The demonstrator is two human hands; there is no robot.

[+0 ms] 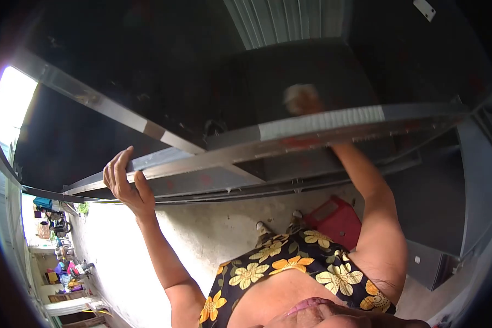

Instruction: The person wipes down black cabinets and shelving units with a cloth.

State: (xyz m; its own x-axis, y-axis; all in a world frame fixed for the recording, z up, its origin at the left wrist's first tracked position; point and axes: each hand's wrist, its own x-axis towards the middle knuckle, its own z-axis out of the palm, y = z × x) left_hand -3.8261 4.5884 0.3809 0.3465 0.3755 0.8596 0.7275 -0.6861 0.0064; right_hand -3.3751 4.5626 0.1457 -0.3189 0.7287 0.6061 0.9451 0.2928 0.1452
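steadying at nine o'clock, my left hand meets the rail, fingers bent at its edge and thumb apart; i can't tell whether it grips or only rests. toward half past one, my right hand is blurred, its fingers closed round a white wad that i take for a cloth. the cloth is at one o'clock, against the dark panel; i can't tell if it touches.

the rail crosses in front of my right wrist, so i'd judge wiping works best with the elbow low and the forearm clear of that edge. i'd press flat and evenly, use short overlapping strokes, and refold the cloth when it looks soiled. a light brace with the left hand should do, without pulling on the rail.

farther out, a red stool stands at four o'clock on the floor, with clutter at eight.
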